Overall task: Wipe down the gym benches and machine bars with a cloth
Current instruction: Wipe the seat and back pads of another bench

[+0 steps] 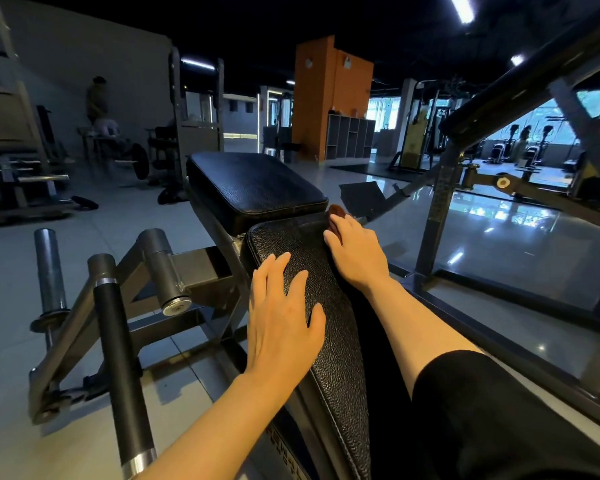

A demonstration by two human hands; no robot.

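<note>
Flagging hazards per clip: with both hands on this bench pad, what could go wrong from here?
The brown cloth is mostly hidden under the right hand at the back pad edge; it may slip into the gap before the seat pad. The left hand lies flat with no cloth, so it may leave prints on the pad.

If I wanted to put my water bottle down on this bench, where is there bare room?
The seat pad ahead is wholly bare, bordered by the gap to the back pad. The back pad is crowded: the left hand lies flat mid-pad, and the right hand presses a brown cloth at its far right corner. Bare strips remain between the hands and nearer the viewer.
</note>
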